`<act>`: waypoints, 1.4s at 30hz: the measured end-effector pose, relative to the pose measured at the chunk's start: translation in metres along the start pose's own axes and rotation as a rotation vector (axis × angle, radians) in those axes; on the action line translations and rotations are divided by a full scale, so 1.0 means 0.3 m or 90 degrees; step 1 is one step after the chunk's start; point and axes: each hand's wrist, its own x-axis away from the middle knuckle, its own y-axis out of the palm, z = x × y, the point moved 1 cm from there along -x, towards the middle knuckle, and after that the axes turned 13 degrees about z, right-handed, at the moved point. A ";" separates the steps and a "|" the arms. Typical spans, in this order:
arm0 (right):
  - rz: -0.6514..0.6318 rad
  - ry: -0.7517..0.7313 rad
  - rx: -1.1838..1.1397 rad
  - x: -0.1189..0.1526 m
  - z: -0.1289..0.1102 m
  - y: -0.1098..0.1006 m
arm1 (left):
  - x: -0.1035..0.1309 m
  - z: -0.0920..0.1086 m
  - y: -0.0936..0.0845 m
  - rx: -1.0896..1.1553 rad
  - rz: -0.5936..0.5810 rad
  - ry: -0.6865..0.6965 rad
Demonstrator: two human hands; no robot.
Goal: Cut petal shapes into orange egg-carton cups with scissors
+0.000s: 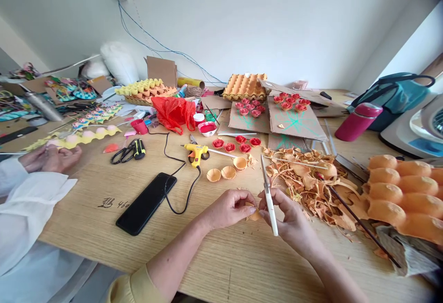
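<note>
My left hand (231, 208) pinches a small orange piece of egg carton (254, 215), partly hidden by the fingers. My right hand (290, 213) is closed around white-handled scissors (271, 210), seen nearly edge-on with the blades pointing away from me. Its fingertips come close to the same carton piece; whether they touch it I cannot tell. Just beyond my hands sit several cut orange carton cups (228, 172). Behind them lie red paper-pulp flowers (229, 147) in a loose group. Orange carton scraps (308, 178) form a pile to the right of the scissors.
Left of my hands are a black phone (147, 203) and a yellow glue gun (196, 154) with its cord. Orange egg trays (403, 187) and a pink bottle (359, 122) stand right. Cardboard with flowers (297, 120) lies behind. Another person's hands (57, 157) work at far left.
</note>
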 end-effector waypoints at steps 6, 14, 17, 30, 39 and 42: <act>-0.032 -0.010 0.011 0.001 -0.009 -0.005 | -0.006 -0.016 0.010 0.143 -0.030 -0.017; 0.034 0.032 -0.046 0.003 0.015 0.006 | -0.013 -0.041 0.027 0.155 0.085 -0.001; 0.122 0.062 -0.122 -0.001 0.039 0.010 | -0.012 -0.043 0.041 0.232 0.097 -0.031; 0.207 0.024 -0.119 0.020 0.046 0.040 | -0.013 -0.044 0.103 0.665 -0.017 -0.318; 0.096 -0.006 0.016 0.018 0.034 0.015 | -0.019 -0.032 0.072 0.761 0.144 -0.242; 0.035 0.015 0.067 0.015 0.022 0.015 | -0.024 -0.037 0.056 0.794 0.178 -0.214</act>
